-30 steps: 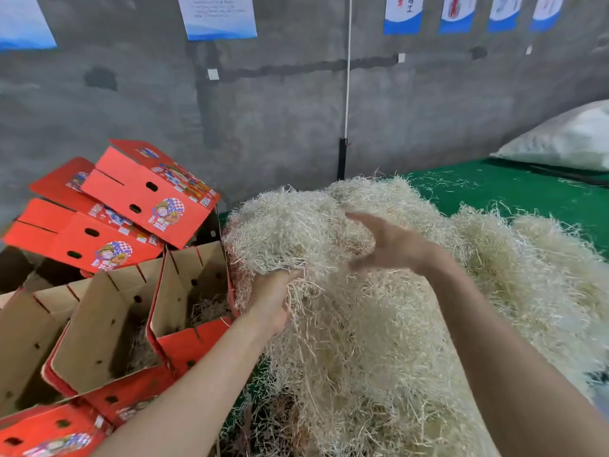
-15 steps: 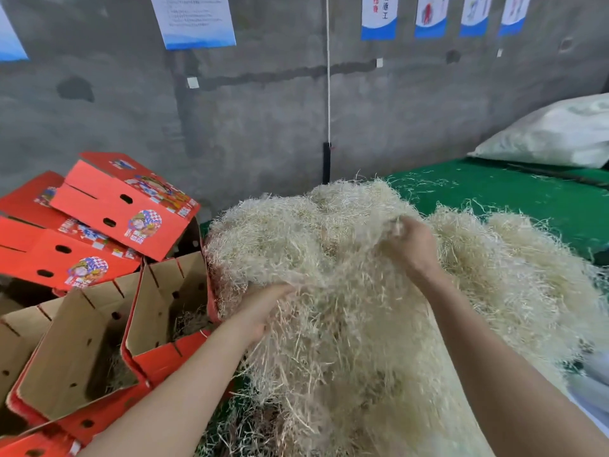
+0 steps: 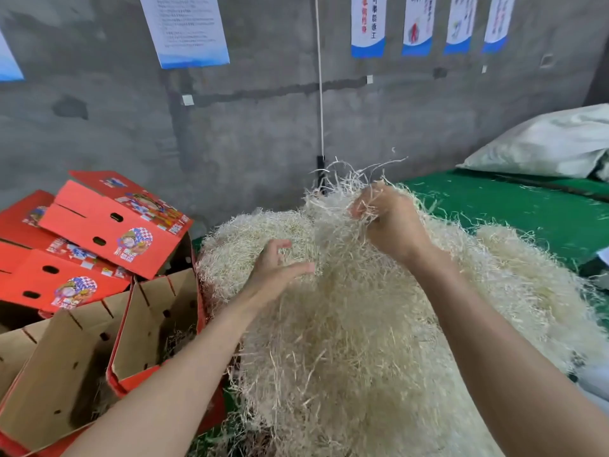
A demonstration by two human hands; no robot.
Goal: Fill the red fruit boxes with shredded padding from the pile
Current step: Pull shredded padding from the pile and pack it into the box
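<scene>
A big pile of pale shredded padding (image 3: 362, 324) lies on the green table in front of me. My right hand (image 3: 392, 222) grips a tuft of padding at the pile's top and holds it raised, strands sticking out above the fist. My left hand (image 3: 276, 268) hovers over the pile's left slope with fingers spread and loosely bent, holding nothing. Open red fruit boxes (image 3: 155, 324) with brown cardboard insides stand at the left of the pile; some padding shows inside the nearest one.
Closed red boxes (image 3: 108, 225) are stacked behind the open ones at the left. The green table (image 3: 527, 206) stretches right, with a white sack (image 3: 543, 143) at its far end. A grey concrete wall with posters stands behind.
My right hand has closed on padding at the pile's top and lifted it. My left hand has let go of the pile's left edge and risen, fingers spread.
</scene>
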